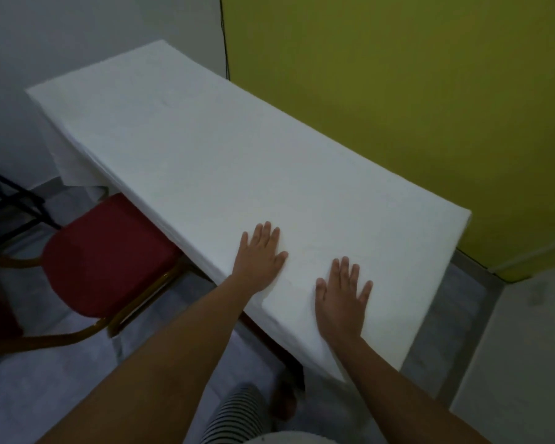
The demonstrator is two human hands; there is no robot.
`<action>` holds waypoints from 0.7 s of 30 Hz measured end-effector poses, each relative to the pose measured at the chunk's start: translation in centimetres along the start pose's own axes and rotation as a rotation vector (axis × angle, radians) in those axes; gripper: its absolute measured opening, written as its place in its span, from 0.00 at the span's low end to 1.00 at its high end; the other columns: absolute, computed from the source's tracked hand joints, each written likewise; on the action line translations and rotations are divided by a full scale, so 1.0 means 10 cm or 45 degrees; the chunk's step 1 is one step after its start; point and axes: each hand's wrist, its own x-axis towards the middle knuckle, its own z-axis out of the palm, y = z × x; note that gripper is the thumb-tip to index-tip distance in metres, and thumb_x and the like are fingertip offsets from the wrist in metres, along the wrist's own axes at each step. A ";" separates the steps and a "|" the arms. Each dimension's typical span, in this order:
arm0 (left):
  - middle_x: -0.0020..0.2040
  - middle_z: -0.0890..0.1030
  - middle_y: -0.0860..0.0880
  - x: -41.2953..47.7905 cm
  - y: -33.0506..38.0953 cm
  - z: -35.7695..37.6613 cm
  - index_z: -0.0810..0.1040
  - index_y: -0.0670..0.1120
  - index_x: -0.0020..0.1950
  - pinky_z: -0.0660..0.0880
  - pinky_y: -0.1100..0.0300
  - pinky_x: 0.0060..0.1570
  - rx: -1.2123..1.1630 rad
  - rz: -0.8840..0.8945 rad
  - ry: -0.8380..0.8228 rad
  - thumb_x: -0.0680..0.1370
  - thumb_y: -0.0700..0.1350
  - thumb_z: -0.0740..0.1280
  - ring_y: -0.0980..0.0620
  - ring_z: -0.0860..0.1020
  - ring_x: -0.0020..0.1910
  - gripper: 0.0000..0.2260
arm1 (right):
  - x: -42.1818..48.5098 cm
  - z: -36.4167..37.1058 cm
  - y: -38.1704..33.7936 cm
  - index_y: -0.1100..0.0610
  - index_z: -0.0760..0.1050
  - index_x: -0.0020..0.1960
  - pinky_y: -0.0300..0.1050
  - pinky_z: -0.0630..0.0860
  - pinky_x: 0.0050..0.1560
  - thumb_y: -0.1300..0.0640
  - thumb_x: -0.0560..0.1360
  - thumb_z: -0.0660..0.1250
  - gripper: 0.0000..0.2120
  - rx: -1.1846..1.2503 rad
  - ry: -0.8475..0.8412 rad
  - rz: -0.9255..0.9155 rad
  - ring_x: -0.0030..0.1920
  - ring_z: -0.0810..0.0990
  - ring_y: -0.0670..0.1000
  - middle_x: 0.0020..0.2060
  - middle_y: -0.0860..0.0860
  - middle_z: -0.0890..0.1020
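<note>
A long table covered by a white tablecloth (205, 149) runs from the near right to the far left. My left hand (259, 257) lies flat on the cloth near the table's near edge, fingers straight and spread. My right hand (342, 299) lies flat on the cloth a little to the right and nearer to me, fingers also straight. Neither hand holds anything. Nothing else lies on the cloth.
A red padded chair (103, 254) with a gold metal frame stands tucked at the table's left side. A yellow-green wall (398, 91) runs along the table's far side. Black metal bars (10, 200) stand at the far left. The floor is grey.
</note>
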 end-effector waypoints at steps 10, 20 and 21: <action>0.79 0.47 0.48 0.76 -0.47 -0.13 0.46 0.48 0.79 0.39 0.51 0.75 0.050 0.331 0.078 0.76 0.60 0.33 0.51 0.44 0.78 0.34 | 0.59 0.04 -0.51 0.58 0.48 0.77 0.61 0.40 0.74 0.42 0.75 0.31 0.36 0.004 0.058 0.065 0.77 0.45 0.54 0.77 0.53 0.51; 0.79 0.52 0.46 1.50 -1.84 -0.65 0.51 0.46 0.78 0.41 0.53 0.75 0.030 0.443 0.136 0.75 0.60 0.34 0.49 0.48 0.78 0.35 | 1.32 0.19 -2.00 0.59 0.46 0.77 0.60 0.39 0.74 0.41 0.76 0.33 0.35 0.035 0.049 0.147 0.77 0.45 0.55 0.77 0.54 0.50; 0.79 0.51 0.46 1.53 -1.97 -0.70 0.51 0.46 0.78 0.40 0.53 0.75 0.032 0.453 0.134 0.74 0.60 0.34 0.50 0.48 0.78 0.36 | 1.36 0.22 -2.16 0.59 0.46 0.77 0.59 0.38 0.74 0.41 0.75 0.32 0.36 0.032 0.046 0.128 0.77 0.44 0.54 0.77 0.54 0.49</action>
